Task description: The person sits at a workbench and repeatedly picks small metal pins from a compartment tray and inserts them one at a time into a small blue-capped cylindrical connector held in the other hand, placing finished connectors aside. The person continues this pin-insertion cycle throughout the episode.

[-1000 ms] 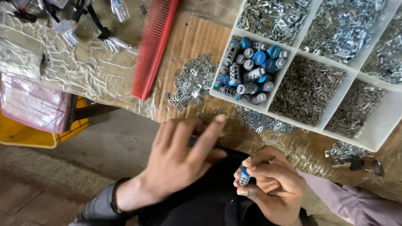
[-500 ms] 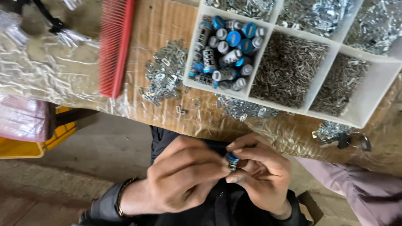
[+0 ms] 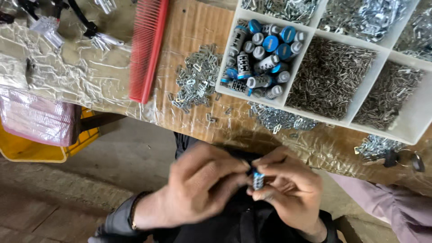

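Note:
My two hands meet over my lap, just below the table's front edge. My right hand (image 3: pixel 288 189) pinches a small silver cylinder with a blue cap (image 3: pixel 258 179) between thumb and fingers. My left hand (image 3: pixel 202 184) is closed against it, its fingertips touching the same cylinder from the left side. What else its fingers hold is hidden. More blue-capped cylinders (image 3: pixel 261 58) fill one compartment of the white divided tray (image 3: pixel 414 130) on the table above.
The tray's other compartments hold small metal pins and clips. A loose pile of metal clips (image 3: pixel 195 78) lies on the wooden table beside a red comb (image 3: pixel 147 47). A yellow crate (image 3: pixel 42 150) and a pink plastic bag (image 3: pixel 33 117) sit at left. A pink sleeve (image 3: pixel 396 211) shows at right.
My left hand has come down from open fingers to close against the cylinder in my right hand. The view has shifted, and both hands now sit closer together.

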